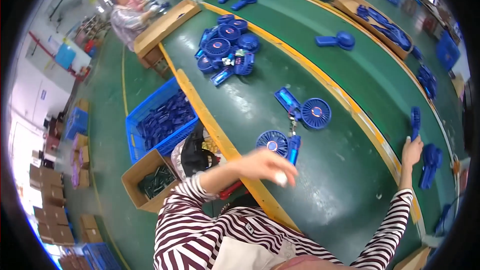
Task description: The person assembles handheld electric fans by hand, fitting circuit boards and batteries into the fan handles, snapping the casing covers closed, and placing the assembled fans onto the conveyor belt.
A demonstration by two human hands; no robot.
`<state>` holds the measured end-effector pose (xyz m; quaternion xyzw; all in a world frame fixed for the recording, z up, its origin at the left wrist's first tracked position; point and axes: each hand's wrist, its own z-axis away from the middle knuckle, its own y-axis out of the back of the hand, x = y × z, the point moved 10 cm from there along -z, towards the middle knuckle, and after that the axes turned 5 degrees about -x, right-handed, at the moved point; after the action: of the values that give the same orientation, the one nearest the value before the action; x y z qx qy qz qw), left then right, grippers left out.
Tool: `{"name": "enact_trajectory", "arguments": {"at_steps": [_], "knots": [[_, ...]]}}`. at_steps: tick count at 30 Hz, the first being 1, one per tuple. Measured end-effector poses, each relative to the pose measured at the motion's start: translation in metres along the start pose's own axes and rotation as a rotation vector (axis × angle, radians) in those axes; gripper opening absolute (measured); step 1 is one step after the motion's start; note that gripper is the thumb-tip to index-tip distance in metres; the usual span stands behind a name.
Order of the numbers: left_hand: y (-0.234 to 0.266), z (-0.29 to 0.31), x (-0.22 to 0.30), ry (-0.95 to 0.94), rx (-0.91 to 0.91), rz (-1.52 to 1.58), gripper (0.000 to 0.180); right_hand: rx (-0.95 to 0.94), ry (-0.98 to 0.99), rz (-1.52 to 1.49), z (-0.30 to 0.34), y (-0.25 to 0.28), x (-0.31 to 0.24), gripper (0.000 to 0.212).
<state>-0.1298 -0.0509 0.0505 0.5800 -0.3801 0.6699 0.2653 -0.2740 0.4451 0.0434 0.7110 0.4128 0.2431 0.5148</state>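
My right hand (412,152) reaches to the far right and grips the lower end of a blue handheld fan (415,117) over the green belt. Another blue fan (431,165) lies just beside that hand. My left hand (267,166) hovers above the near part of the green bench, fingers loosely apart, with nothing visible in it. A whitish tip shows on its thumb. Right by it lies an opened fan (273,144) with a round grille. Touching that one, a second opened fan (316,113) has its handle casing (287,100) exposed, with small parts between them.
A heap of blue fans (218,47) lies farther up the bench. Yellow edging (320,67) separates bench and belt. Left of the bench stand a blue crate (134,137) of parts and a cardboard box (131,185). Co-workers sit at the far left and far right.
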Motion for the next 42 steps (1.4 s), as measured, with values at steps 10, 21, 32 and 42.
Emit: {"name": "enact_trajectory", "arguments": {"at_steps": [10,21,32,42], "knots": [[0.431,0.151,0.154,0.084,1.406,-1.018,0.054,-0.043,0.668,-0.442,0.133,0.036,-0.183,0.055],[0.388,0.017,0.098,0.626,0.911,-1.473,0.067,-0.434,1.030,-0.598,0.200,0.074,-0.357,0.081],[0.259,-0.042,0.059,0.389,0.656,-1.345,0.072,-0.494,0.880,-0.430,0.226,0.077,-0.276,0.064],[0.230,-0.087,0.031,0.115,0.293,-1.442,0.059,-0.379,0.543,-0.377,0.266,0.081,-0.146,0.061]]}}
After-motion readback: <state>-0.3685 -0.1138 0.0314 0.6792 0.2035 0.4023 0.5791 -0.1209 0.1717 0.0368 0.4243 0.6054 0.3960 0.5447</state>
